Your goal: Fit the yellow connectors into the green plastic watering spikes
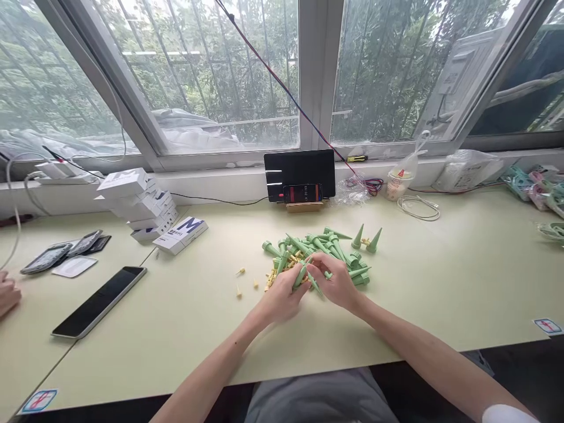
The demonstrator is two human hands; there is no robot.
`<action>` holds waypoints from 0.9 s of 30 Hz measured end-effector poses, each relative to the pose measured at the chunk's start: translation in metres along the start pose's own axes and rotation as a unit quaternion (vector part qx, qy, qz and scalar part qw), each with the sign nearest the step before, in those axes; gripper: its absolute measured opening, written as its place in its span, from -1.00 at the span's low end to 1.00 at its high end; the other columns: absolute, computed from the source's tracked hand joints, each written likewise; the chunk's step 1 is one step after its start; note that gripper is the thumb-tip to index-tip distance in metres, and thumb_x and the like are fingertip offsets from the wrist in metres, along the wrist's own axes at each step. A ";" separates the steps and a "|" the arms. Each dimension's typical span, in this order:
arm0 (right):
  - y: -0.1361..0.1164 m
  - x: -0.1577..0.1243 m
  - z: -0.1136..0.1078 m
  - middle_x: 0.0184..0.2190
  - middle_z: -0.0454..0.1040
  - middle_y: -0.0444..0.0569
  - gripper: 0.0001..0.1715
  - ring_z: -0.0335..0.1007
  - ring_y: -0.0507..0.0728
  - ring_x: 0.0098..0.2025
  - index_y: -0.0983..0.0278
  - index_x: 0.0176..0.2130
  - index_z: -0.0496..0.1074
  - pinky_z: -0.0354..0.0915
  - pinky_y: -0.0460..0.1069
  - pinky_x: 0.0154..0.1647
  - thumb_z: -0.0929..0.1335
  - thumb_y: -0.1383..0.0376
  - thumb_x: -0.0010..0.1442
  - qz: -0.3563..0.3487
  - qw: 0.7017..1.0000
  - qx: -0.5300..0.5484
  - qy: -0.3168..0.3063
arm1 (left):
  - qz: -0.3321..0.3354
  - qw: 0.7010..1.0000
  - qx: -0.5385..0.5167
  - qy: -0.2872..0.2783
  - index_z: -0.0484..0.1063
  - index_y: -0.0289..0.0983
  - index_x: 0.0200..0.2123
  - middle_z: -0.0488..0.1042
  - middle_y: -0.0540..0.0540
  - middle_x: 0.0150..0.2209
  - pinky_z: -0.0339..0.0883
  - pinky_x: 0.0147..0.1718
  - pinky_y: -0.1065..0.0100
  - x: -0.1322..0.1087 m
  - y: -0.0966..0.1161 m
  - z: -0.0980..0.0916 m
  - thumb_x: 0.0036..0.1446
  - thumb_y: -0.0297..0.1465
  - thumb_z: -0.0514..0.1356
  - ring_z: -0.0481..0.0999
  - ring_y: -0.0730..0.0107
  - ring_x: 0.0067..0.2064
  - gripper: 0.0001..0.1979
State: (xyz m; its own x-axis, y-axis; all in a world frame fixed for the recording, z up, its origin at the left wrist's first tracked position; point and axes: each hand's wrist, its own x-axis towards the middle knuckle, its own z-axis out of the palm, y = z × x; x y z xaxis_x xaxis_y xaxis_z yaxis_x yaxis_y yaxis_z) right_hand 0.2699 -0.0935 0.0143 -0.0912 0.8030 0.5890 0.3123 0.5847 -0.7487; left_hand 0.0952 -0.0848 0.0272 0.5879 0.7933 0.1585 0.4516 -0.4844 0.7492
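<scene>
My left hand point(282, 298) is closed around a green plastic spike point(301, 275), a tapered cone with a cap-like end. Close beside it, my right hand point(337, 282) has its thumb and fingertips pinched together near the spike's upper end. Whatever lies between those right fingertips is too small to make out. Right behind both hands spreads a heap of similar green spikes point(337, 245), some with ribbed caps. Small yellow plastic pegs point(269, 277) lie among the heap's left side, partly hidden by my hands.
Two green cones stand upright right of the heap, and loose yellow pegs point(239, 292) lie left. Behind are a tablet point(299, 167) and a propped phone point(303, 193). White boxes point(150, 205), a large phone point(101, 302) and another person's hand point(7, 294) are leftward; a bagged cup point(399, 182) stands right.
</scene>
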 end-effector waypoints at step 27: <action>-0.042 -0.008 -0.024 -0.58 0.44 -0.17 -0.78 0.40 0.04 -0.57 0.23 -0.13 0.37 0.30 -0.09 -0.58 0.27 0.48 0.26 -0.304 0.935 -0.157 0.093 | 0.055 0.986 0.154 0.018 0.34 -0.23 -0.24 0.42 -0.07 -0.28 0.28 -0.38 0.34 -0.003 -0.005 0.001 0.28 -0.48 0.03 0.43 0.33 -0.33 -0.89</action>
State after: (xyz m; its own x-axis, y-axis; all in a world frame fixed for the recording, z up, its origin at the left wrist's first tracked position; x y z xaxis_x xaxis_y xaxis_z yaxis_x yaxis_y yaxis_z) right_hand 0.2799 -0.1268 0.0485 -0.1840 0.2828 0.9414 0.5210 0.8402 -0.1505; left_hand 0.0919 -0.0853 0.0220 0.6225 0.7401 0.2544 0.5726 -0.6523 0.4965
